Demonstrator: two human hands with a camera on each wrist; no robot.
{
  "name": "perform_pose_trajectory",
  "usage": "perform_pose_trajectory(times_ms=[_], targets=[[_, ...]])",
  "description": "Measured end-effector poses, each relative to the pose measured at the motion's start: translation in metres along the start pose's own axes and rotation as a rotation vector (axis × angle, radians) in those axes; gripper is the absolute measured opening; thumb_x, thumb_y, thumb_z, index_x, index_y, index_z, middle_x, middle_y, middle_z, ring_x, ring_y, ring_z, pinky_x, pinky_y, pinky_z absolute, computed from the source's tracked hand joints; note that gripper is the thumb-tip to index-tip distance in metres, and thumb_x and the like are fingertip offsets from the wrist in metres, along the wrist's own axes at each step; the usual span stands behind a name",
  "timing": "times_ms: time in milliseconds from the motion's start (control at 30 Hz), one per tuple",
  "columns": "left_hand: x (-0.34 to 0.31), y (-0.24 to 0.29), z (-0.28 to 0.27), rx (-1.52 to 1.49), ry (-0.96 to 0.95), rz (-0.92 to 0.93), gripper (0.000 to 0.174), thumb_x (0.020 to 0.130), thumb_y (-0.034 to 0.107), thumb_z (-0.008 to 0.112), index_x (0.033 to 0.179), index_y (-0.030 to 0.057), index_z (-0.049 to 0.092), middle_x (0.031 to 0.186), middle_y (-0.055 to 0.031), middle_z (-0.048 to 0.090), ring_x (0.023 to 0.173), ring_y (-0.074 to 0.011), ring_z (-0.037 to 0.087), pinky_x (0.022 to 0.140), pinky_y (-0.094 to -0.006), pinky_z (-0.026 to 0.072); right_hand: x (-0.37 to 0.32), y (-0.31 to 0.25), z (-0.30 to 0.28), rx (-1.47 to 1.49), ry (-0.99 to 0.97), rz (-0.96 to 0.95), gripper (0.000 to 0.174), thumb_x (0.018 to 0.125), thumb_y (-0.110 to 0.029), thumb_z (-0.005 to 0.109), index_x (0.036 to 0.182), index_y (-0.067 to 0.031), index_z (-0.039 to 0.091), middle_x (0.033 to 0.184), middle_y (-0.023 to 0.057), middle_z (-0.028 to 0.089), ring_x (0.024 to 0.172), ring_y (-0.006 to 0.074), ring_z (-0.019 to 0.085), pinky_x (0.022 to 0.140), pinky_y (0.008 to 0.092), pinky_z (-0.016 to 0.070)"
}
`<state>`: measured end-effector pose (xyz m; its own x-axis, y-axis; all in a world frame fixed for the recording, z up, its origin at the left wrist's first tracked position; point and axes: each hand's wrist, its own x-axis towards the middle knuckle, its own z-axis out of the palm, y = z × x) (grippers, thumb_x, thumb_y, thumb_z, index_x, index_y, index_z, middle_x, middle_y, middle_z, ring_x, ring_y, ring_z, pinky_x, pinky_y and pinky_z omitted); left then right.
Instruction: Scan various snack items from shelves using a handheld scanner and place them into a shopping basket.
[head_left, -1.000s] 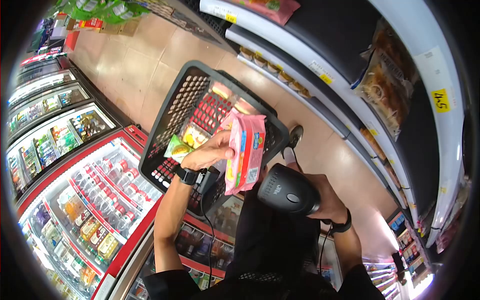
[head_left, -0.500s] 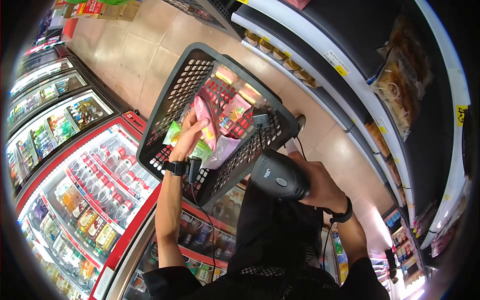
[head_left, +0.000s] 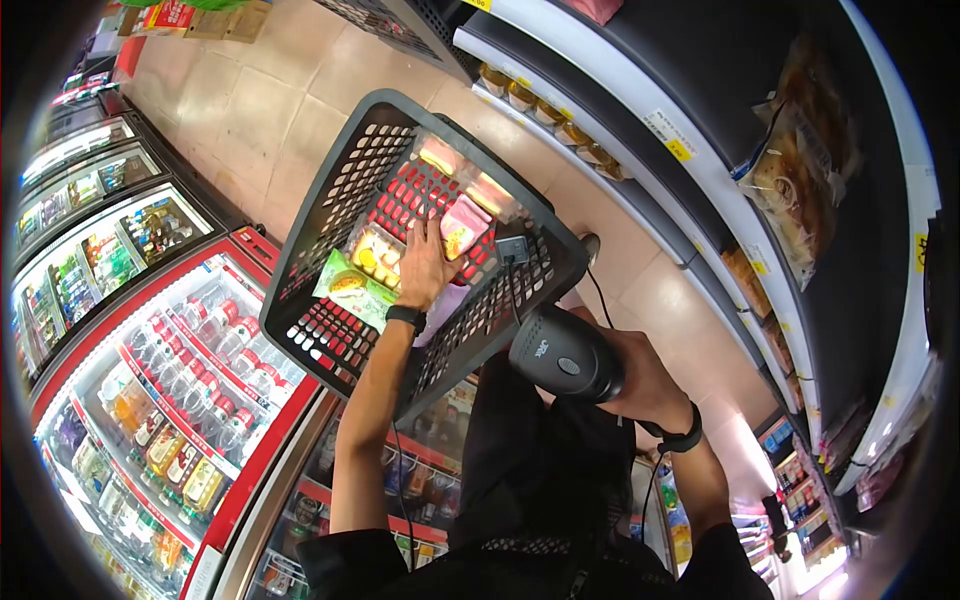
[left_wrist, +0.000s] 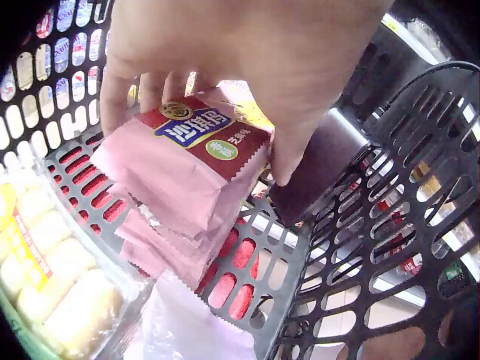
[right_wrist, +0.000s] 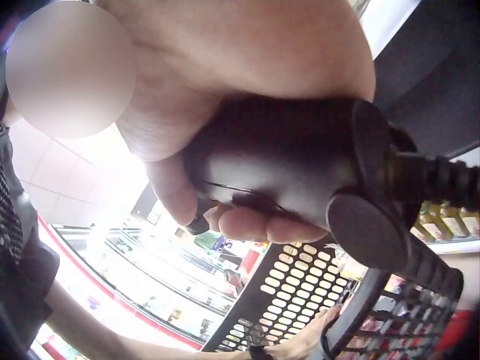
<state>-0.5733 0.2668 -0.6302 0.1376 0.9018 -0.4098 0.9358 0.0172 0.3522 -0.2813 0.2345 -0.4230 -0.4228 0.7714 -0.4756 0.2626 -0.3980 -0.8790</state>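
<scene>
My left hand [head_left: 425, 265] reaches down into a dark grey shopping basket [head_left: 345, 190]. In the left wrist view its thumb and fingers lie on either side of a pink snack packet [left_wrist: 180, 154] with a dark red label, and they grip it. More pink wrapping lies beneath that packet. Beside it are a clear tray of pale rolls [left_wrist: 56, 274], a green snack bag [head_left: 350, 288] and a pale lilac bag [left_wrist: 187, 322]. My right hand [head_left: 645, 375] holds a black handheld barcode scanner [head_left: 565, 355] by its handle, just outside the basket's near right corner.
A small dark box [head_left: 512, 250] with a cable sits in the basket's right side. Chest fridges [head_left: 200, 370] with bottled drinks line the left. Curved shelves [head_left: 640, 130] with packaged bread [head_left: 795, 180] and jars [head_left: 550, 120] run along the right. Tiled floor [head_left: 280, 110] lies beyond the basket.
My left hand lowered a pink packet from above the basket into it, then moved right onto the pink packets inside. My right hand keeps the scanner, shifted slightly.
</scene>
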Motion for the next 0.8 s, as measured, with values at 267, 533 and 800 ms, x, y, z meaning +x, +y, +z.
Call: perform_pose_trajectory(times_ms=[267,533,800], targets=[[0.015,0.046,-0.089,-0.172,0.361,0.372,0.041,0.073,0.023,0.073,0.107,0.0057,0.059,0.093,-0.0109,0.059,0.084,-0.0290,0.057,0.074,-0.0387,0.0459,-0.012,0.015,0.001,0.020,0.072,-0.041,0.046,0.065,-0.012,0.073,0.107,-0.0025,0.057,0.086,0.0170,0.062,0.084,0.0354,0.061,0.077,0.0393,0.0479],[0.142,0.191,-0.261,0.440,0.631,1.064,0.059,0.064,-0.001,0.061,0.121,0.0105,0.050,0.111,-0.0112,0.057,0.105,-0.0282,0.054,0.087,-0.0373,0.0427,-0.031,0.011,0.000,-0.117,0.362,-0.226,0.053,0.069,-0.012,0.075,0.114,0.0034,0.053,0.086,0.0174,0.064,0.080,0.0307,0.065,0.070,0.0320,0.0512],[0.186,0.234,-0.277,0.500,0.178,0.919,0.048,0.066,0.006,0.065,0.113,0.0089,0.054,0.097,-0.0129,0.061,0.091,-0.0292,0.059,0.079,-0.0394,0.0461,-0.064,0.029,0.006,0.128,0.343,0.004,0.035,0.069,-0.006,0.078,0.098,0.0013,0.061,0.089,0.0085,0.067,0.081,0.0122,0.062,0.072,0.0263,0.0492]])
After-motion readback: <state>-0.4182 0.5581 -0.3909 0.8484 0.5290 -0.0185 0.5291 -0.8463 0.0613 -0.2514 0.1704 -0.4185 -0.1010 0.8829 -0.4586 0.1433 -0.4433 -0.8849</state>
